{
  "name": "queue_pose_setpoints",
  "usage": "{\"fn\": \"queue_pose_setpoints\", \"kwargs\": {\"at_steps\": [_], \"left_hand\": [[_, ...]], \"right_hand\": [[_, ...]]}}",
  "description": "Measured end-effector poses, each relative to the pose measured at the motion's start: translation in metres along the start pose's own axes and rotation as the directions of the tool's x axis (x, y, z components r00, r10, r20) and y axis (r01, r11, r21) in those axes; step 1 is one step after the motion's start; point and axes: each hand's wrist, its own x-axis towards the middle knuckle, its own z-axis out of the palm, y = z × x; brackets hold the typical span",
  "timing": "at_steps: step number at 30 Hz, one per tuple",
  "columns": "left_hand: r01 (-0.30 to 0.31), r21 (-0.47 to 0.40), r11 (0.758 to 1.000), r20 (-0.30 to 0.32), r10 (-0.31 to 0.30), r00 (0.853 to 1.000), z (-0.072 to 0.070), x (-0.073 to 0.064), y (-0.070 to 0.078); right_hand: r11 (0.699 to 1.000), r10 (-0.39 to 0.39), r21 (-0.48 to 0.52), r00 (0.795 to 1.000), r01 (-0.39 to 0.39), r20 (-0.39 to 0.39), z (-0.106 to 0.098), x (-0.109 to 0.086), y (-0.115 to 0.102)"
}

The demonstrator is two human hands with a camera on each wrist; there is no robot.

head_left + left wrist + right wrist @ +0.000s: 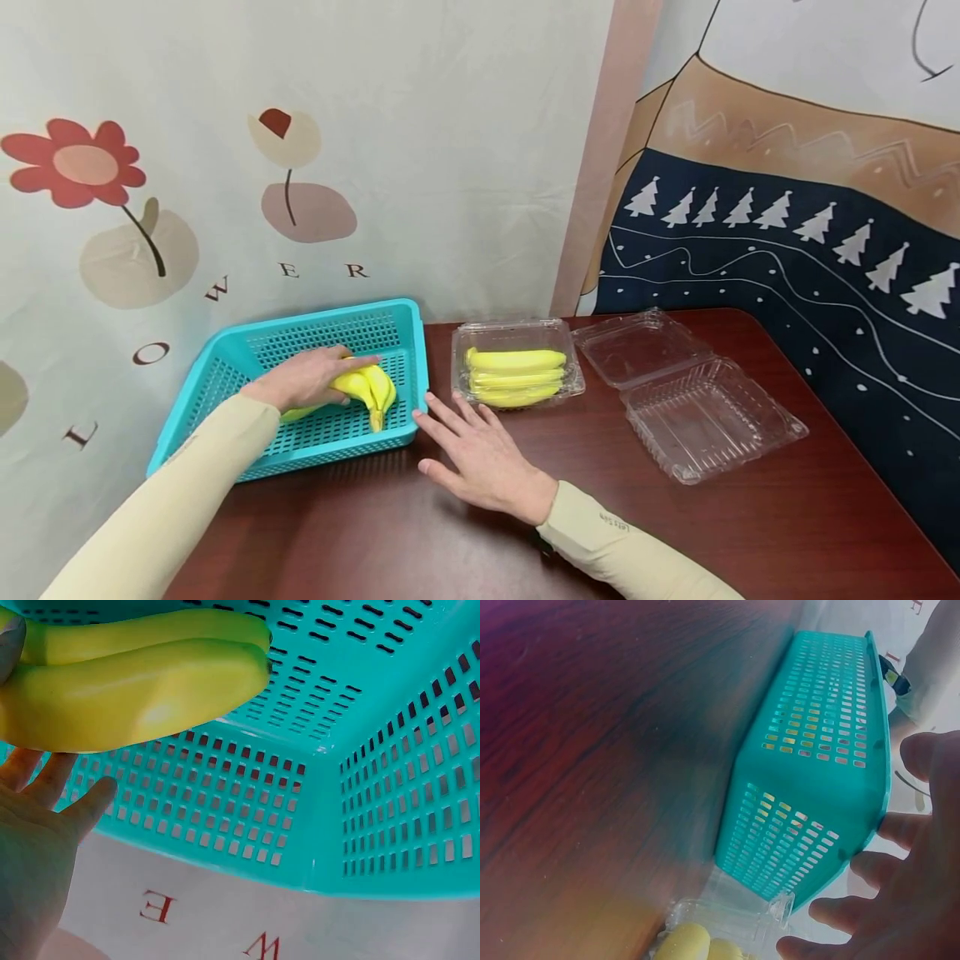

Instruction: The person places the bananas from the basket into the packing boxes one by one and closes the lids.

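My left hand (303, 377) reaches into a turquoise plastic basket (422, 350) and grips a bunch of yellow bananas (375, 386). In the left wrist view the thumb lies on one side of the bananas (150, 697) and the fingers (90, 806) on the other. Part of another banana (297, 413) shows below the hand in the basket. My right hand (483, 457) is spread with straight fingers and holds nothing. Its fingertips are close to the basket's right end, and in the right wrist view they overlap the basket rim (889, 780).
Right of the basket, a clear plastic clamshell box (517, 333) holds several bananas (517, 361). Farther right lies a second clear clamshell (712, 417) with its lid (641, 346) folded back. All stand on a dark red-brown table (360, 533), against a printed curtain (465, 167).
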Motion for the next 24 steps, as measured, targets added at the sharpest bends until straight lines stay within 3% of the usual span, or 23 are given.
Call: {"fn": "queue_pose_setpoints", "kwargs": {"at_steps": [16, 24], "left_hand": [[0.063, 0.015, 0.998, -0.144, -0.060, 0.988, -0.036, -0.025, 0.005], [0.052, -0.018, 0.998, -0.269, -0.055, 0.962, -0.048, -0.036, 0.013]], "right_hand": [[0.999, 0.004, 0.036, 1.000, -0.004, 0.016, -0.003, 0.000, -0.002], [0.997, 0.002, 0.077, 1.000, -0.003, 0.017, -0.007, -0.004, -0.003]]}}
